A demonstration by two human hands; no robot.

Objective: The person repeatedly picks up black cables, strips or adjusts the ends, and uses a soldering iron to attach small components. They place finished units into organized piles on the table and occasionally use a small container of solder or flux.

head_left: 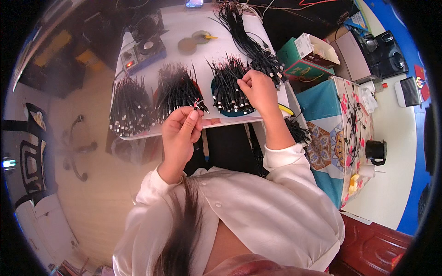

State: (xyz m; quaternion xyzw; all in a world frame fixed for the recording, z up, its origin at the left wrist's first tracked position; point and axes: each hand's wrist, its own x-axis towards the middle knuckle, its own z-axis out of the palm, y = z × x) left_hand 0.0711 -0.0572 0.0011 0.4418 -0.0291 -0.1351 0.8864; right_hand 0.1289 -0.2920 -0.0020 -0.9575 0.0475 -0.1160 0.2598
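Observation:
Near the table's front edge, my left hand [180, 126] is closed, pinching the stripped end of a black cable [195, 108] between thumb and fingertips. Thin red and pale wires stick up from that end. Farther right, my right hand [260, 89] is closed in a pinch at the edge of a bundle of black cables [229, 87] with pale metal plugs; whatever its fingertips hold is hidden. Beside my left hand lies another cable bundle [175, 92] of the same sort. A third bundle [131, 106] sits at the table's left corner.
Toward the back left of the white table [184, 23] stands a control box [143, 54] with a knob and a lit red switch. Two small round discs [187, 46] lie behind the bundles. More long cables [244, 39] hang at the back right, near a green carton [304, 64].

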